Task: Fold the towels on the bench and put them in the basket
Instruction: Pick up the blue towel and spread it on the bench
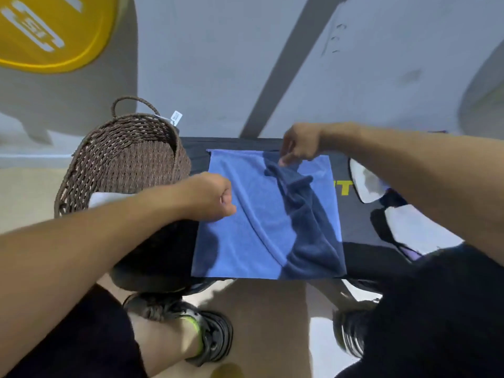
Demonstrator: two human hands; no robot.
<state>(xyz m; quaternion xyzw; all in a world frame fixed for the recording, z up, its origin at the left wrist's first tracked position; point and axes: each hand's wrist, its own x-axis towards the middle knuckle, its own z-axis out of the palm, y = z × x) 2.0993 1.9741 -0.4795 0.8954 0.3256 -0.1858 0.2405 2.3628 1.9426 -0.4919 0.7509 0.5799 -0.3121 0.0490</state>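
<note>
A blue towel [259,222] lies spread over the black bench [354,214], its near edge hanging over the front. My left hand [215,197] is closed on the towel's left edge, about halfway along it. My right hand [300,145] pinches the cloth close to the far edge, right of the middle, lifting a small ridge. A brown woven basket [122,165] with a loop handle stands to the left of the bench, touching it. Something white [109,199] shows inside the basket, partly hidden by my left forearm.
White towels [409,227] lie on the bench's right part, under my right arm. My feet in dark shoes [207,336] stand on the floor below the bench. A yellow sign [49,31] is on the grey floor at the far left.
</note>
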